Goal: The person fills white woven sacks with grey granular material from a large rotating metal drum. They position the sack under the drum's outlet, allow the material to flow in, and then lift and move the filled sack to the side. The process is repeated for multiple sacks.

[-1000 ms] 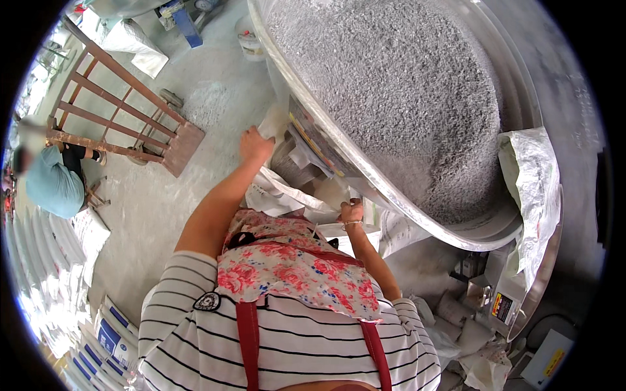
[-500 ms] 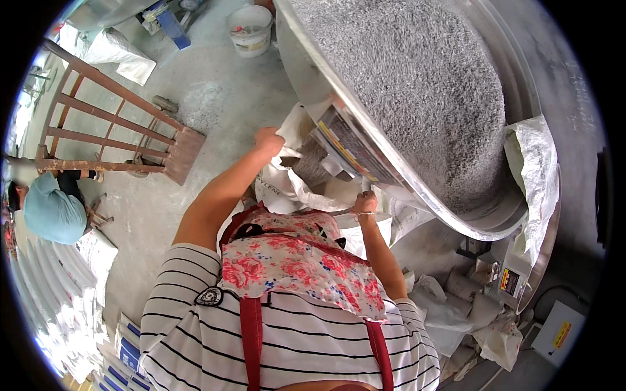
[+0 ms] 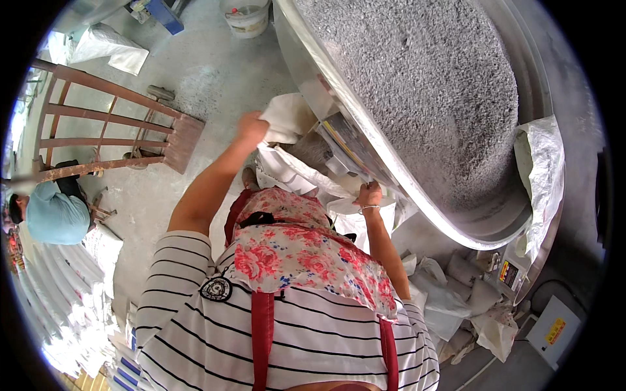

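Observation:
A white woven sack point(image 3: 301, 171) hangs with its mouth spread beneath the outlet of a large metal hopper point(image 3: 391, 195). Grey granules point(image 3: 417, 85) fill the hopper's round basin. My left hand point(image 3: 251, 128) is closed on the sack's rim at its left side. My right hand point(image 3: 370, 194) is closed near the right side of the mouth, just below the labelled side of the hopper; what its fingers grip is partly hidden, seemingly the sack's edge. Some grey material shows inside the sack, and its lower part is hidden behind my apron point(image 3: 306, 254).
A rusty hand truck point(image 3: 111, 120) lies to the left, with a seated person point(image 3: 57, 212) behind it. A white bucket point(image 3: 248, 21) stands at the far side. Crumpled bags point(image 3: 450, 303) and a grey control box point(image 3: 553, 331) are at the right; stacked sacks point(image 3: 59, 287) at the left.
My left hand has moved a little left and away from me, pulling the sack's rim outward. My right hand has shifted slightly right. The whole view has shifted slightly.

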The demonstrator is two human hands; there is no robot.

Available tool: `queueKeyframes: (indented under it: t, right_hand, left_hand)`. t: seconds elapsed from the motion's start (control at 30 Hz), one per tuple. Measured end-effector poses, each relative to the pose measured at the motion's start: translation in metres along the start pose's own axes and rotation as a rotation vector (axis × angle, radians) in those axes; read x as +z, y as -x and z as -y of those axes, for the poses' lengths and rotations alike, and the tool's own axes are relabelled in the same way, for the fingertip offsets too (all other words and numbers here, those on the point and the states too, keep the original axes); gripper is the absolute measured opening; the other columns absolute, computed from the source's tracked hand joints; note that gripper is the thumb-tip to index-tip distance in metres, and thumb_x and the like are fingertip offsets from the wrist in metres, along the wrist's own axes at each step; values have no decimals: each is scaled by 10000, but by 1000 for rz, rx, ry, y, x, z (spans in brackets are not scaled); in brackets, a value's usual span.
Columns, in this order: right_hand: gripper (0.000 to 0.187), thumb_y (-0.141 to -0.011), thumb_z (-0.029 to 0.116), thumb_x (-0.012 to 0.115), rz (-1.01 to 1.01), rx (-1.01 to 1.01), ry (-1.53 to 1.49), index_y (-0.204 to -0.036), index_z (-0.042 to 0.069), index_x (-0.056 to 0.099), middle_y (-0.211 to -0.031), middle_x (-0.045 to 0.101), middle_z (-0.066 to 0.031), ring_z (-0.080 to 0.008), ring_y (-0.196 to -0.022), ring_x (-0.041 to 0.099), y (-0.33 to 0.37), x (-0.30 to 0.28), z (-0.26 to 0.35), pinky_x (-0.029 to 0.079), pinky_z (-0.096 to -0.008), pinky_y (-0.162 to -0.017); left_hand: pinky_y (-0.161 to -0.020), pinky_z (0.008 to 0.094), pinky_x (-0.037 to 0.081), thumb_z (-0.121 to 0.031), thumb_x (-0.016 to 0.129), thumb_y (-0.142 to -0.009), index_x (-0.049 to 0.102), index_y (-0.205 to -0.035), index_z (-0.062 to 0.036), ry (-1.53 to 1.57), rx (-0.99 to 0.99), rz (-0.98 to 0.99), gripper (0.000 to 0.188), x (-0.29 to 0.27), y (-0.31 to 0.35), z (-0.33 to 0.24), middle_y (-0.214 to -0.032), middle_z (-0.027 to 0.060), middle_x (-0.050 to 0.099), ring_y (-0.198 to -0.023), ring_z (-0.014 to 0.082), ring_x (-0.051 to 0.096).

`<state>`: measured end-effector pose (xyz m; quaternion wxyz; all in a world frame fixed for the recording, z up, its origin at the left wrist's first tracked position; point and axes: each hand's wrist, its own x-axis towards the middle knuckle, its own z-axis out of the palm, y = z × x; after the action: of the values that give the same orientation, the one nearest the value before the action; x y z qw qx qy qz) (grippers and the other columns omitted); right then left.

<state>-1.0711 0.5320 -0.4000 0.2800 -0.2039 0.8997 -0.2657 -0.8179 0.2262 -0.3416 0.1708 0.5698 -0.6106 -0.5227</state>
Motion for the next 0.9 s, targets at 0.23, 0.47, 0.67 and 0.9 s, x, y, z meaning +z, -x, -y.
queueKeyframes:
  t: [0.23, 0.47, 0.67, 0.9]
  right_hand:
    - [232, -768, 171, 498, -53, -197, 102, -855, -33, 564, -578, 567, -189, -268, -436, 571, -22, 26, -46, 495, -346, -455]
    - [351, -727, 142, 547, -33, 220, -178, -1029, -32, 505, -937, 601, -163, -300, -819, 601, -45, 40, -58, 506, -368, -695]
    - [184, -731, 70, 527, -4, 339, -136, -850, -68, 547, -725, 593, -209, -289, -541, 612, 20, -11, 35, 526, -368, -458]
    - [176, -734, 99, 533, -30, 211, -214, -863, -22, 527, -692, 565, -160, -283, -486, 568, -14, 24, -18, 489, -419, -367]
  left_hand:
    - [-649, 403, 433, -125, 521, -648, 577, -812, 12, -277, 126, 70, 221, -34, 82, 27, -763, 230, 574, -736, 384, 551]
    - [-599, 425, 403, -195, 553, -654, 518, -687, 14, -153, 68, -86, 215, 0, 39, 4, -693, 244, 527, -662, 402, 512]
    - [-686, 392, 422, -323, 649, -665, 525, -834, 28, -149, 152, -174, 408, 10, 66, 20, -803, 238, 556, -790, 371, 545]
    - [-675, 369, 436, -344, 602, -750, 517, -983, 72, -96, -97, 113, 484, 32, 138, 67, -818, 172, 559, -780, 281, 556]
